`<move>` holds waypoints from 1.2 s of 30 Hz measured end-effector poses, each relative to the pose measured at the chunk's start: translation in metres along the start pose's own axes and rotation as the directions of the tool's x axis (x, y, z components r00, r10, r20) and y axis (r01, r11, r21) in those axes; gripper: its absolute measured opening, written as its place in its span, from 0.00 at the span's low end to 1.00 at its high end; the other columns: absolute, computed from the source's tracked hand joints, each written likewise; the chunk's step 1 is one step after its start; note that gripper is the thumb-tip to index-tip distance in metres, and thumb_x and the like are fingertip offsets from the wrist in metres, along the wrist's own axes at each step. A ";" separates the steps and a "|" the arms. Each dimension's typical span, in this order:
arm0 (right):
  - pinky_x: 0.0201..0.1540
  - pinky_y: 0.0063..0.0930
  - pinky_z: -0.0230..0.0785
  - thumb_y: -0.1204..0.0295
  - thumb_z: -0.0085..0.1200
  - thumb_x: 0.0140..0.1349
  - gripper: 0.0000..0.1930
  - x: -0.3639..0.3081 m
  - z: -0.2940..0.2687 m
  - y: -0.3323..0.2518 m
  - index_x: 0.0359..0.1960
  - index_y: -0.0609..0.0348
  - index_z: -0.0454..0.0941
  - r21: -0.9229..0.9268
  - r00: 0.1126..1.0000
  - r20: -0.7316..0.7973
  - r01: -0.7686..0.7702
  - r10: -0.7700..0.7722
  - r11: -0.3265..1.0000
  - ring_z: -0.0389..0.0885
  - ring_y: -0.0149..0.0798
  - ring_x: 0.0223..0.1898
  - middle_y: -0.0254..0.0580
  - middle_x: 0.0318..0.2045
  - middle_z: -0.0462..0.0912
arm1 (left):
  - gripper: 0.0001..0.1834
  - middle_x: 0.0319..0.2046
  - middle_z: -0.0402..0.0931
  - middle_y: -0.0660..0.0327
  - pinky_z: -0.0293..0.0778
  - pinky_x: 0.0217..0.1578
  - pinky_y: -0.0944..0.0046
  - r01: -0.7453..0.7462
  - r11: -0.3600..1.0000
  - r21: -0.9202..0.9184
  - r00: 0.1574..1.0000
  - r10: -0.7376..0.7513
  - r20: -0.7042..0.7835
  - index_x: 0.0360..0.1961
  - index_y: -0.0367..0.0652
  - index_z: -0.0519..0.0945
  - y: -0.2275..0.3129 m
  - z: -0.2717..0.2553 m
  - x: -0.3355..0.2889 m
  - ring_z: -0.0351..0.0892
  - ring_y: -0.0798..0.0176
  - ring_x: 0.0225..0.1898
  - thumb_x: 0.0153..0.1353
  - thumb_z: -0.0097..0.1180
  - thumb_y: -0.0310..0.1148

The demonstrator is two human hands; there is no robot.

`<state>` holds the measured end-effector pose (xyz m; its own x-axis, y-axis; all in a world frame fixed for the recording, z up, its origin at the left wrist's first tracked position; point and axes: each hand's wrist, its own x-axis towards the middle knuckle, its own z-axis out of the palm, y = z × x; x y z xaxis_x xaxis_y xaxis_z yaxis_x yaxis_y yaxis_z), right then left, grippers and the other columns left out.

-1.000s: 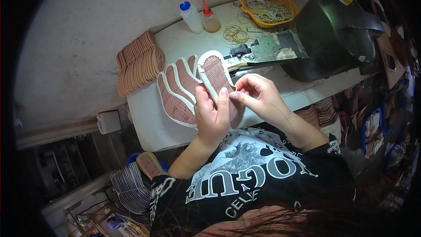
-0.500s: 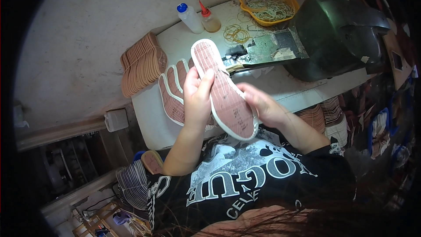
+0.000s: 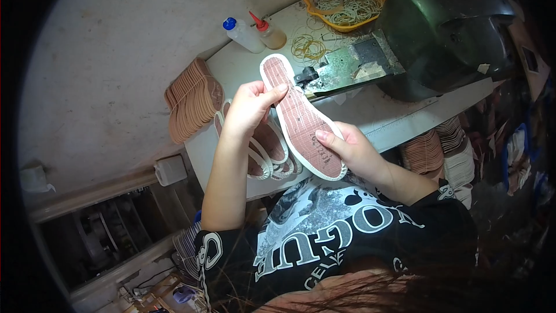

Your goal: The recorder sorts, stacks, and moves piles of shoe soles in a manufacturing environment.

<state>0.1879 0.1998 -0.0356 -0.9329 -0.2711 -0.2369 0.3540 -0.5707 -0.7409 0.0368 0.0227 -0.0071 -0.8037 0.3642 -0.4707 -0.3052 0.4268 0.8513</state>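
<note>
One shoe sole: long, waisted, reddish face finely lined, white rim puckered, held aslant between my hands, above the smooth white table. Left hand — thumb and fingers pinching its waist. Right hand — pinching the broad end. Beside: similar soles, overlapping.

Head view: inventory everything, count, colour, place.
held insole: 1, pink and white, both hands
other insoles: several, pink and white, left of it
sole stack: 1, tan, table's left end
blue-capped bottle: 1, whitish, table's far side
red-tipped bottle: 1, amber, beside it
basket: 1, orange, far side, with pale cords
loops: several, yellow, before basket
machine: 1, dark green, right
table: 1, white, centre
jug: 1, white, left of table
side stacks: several, tan, white, lower right
shirt: 1, black, white print, bottom
left hand: 1, bare, held insole's upper end
right hand: 1, bare, lower end
</note>
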 end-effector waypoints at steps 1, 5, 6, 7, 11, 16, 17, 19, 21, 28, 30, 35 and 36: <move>0.46 0.23 0.71 0.66 0.46 0.68 0.17 0.004 0.001 -0.001 0.51 0.68 0.72 0.042 1.000 0.012 -0.021 0.021 0.999 0.78 0.26 0.41 0.39 0.42 0.80 | 0.17 0.16 0.73 0.68 0.57 0.12 0.76 0.003 1.000 0.007 1.000 -0.003 -0.004 0.27 0.38 0.79 -0.002 -0.005 0.006 0.62 0.78 0.11 0.55 0.64 0.43; 0.46 0.22 0.71 0.65 0.47 0.68 0.18 0.033 0.002 0.000 0.51 0.68 0.73 0.126 1.000 0.014 -0.026 0.024 0.992 0.79 0.27 0.40 0.39 0.41 0.81 | 0.12 0.19 0.74 0.69 0.55 0.14 0.76 0.081 0.985 0.153 0.996 -0.073 -0.058 0.32 0.38 0.79 0.018 -0.018 0.020 0.62 0.79 0.14 0.56 0.63 0.37; 0.49 0.22 0.71 0.65 0.46 0.68 0.19 0.039 0.002 -0.003 0.51 0.68 0.72 0.161 0.999 0.033 -0.032 0.027 0.986 0.79 0.28 0.44 0.41 0.44 0.80 | 0.12 0.20 0.74 0.69 0.54 0.15 0.76 0.093 0.985 0.147 0.994 -0.084 -0.065 0.33 0.38 0.80 0.027 -0.018 0.021 0.62 0.80 0.15 0.56 0.63 0.37; 0.49 0.22 0.71 0.65 0.46 0.68 0.19 0.042 0.005 -0.001 0.51 0.68 0.72 0.151 0.999 0.043 -0.031 0.025 0.988 0.79 0.28 0.44 0.41 0.44 0.80 | 0.12 0.20 0.74 0.70 0.54 0.15 0.75 0.103 0.985 0.139 0.993 -0.094 -0.073 0.33 0.39 0.80 0.032 -0.018 0.018 0.62 0.80 0.16 0.57 0.62 0.37; 0.46 0.23 0.69 0.64 0.48 0.68 0.17 0.034 0.022 0.009 0.47 0.67 0.75 -0.228 0.996 0.076 0.069 -0.053 0.971 0.75 0.24 0.39 0.36 0.38 0.81 | 0.16 0.26 0.77 0.65 0.69 0.25 0.74 -0.139 0.974 -0.179 0.989 0.128 -0.072 0.37 0.37 0.78 -0.015 -0.030 0.008 0.75 0.74 0.25 0.58 0.61 0.40; 0.38 0.24 0.70 0.64 0.52 0.65 0.15 0.004 0.044 0.005 0.43 0.65 0.77 -0.371 0.959 0.268 0.193 -0.094 0.908 0.76 0.25 0.33 0.35 0.30 0.82 | 0.26 0.43 0.74 0.46 0.80 0.40 0.57 -0.249 0.551 -0.796 0.956 0.271 -0.111 0.56 0.32 0.65 -0.015 0.014 -0.069 0.79 0.54 0.40 0.71 0.32 0.46; 0.38 0.24 0.70 0.64 0.52 0.65 0.15 0.003 0.043 0.008 0.43 0.65 0.77 -0.374 0.956 0.280 0.196 -0.091 0.907 0.76 0.25 0.33 0.35 0.30 0.82 | 0.31 0.42 0.73 0.46 0.80 0.42 0.54 -0.077 0.404 -0.911 0.952 0.300 0.053 0.57 0.33 0.63 -0.019 0.017 -0.077 0.77 0.51 0.43 0.71 0.28 0.51; 0.35 0.25 0.70 0.64 0.53 0.65 0.13 -0.003 0.040 0.012 0.42 0.63 0.79 -0.510 0.930 0.357 0.268 -0.083 0.817 0.76 0.27 0.28 0.36 0.25 0.81 | 0.34 0.42 0.75 0.44 0.78 0.43 0.54 0.047 0.239 -0.970 0.811 0.558 0.176 0.51 0.30 0.67 -0.031 0.020 -0.082 0.79 0.52 0.42 0.70 0.26 0.55; 0.32 0.24 0.69 0.64 0.55 0.63 0.12 -0.011 0.040 0.011 0.36 0.62 0.79 -0.520 0.923 0.366 0.307 -0.117 0.797 0.74 0.27 0.23 0.34 0.19 0.78 | 0.34 0.39 0.75 0.47 0.77 0.45 0.55 0.038 0.220 -0.975 0.807 0.568 0.160 0.51 0.29 0.66 -0.040 0.028 -0.091 0.78 0.54 0.42 0.70 0.28 0.55; 0.35 0.19 0.67 0.67 0.58 0.61 0.11 -0.027 0.024 -0.001 0.36 0.63 0.73 -0.582 0.877 0.076 0.425 -0.474 0.693 0.73 0.23 0.30 0.32 0.29 0.77 | 0.29 0.45 0.59 0.64 0.61 0.47 0.68 -0.511 0.650 -0.562 0.778 0.628 0.019 0.62 0.40 0.52 -0.057 0.074 -0.118 0.61 0.70 0.41 0.70 0.42 0.46; 0.37 0.19 0.67 0.68 0.58 0.61 0.11 -0.035 0.042 -0.007 0.37 0.63 0.73 -0.529 0.859 0.062 0.460 -0.508 0.713 0.73 0.23 0.32 0.33 0.31 0.77 | 0.35 0.56 0.56 0.59 0.58 0.54 0.65 -0.535 0.668 -0.518 0.762 0.646 0.047 0.68 0.40 0.43 -0.064 0.086 -0.119 0.60 0.65 0.52 0.69 0.44 0.42; 0.43 0.19 0.67 0.72 0.55 0.63 0.10 -0.050 0.053 -0.008 0.42 0.63 0.72 -0.395 0.884 0.018 0.436 -0.467 0.809 0.74 0.23 0.38 0.33 0.35 0.77 | 0.43 0.65 0.48 0.50 0.53 0.62 0.58 -0.622 0.710 -0.330 0.763 0.644 -0.052 0.70 0.42 0.35 -0.066 0.107 -0.127 0.53 0.55 0.65 0.67 0.47 0.47; 0.43 0.19 0.67 0.72 0.55 0.63 0.10 -0.052 0.051 -0.008 0.42 0.63 0.72 -0.409 0.883 0.014 0.433 -0.468 0.804 0.74 0.23 0.38 0.33 0.35 0.77 | 0.45 0.64 0.50 0.48 0.51 0.63 0.56 -0.606 0.697 -0.383 0.769 0.636 -0.058 0.70 0.41 0.37 -0.069 0.110 -0.127 0.53 0.53 0.65 0.65 0.49 0.49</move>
<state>0.2370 0.1789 0.0143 -0.9890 0.0166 0.1469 -0.1461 -0.2593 -0.9547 0.2159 0.0377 -0.0316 -0.8421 0.5037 0.1930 0.0782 -0.2401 0.9676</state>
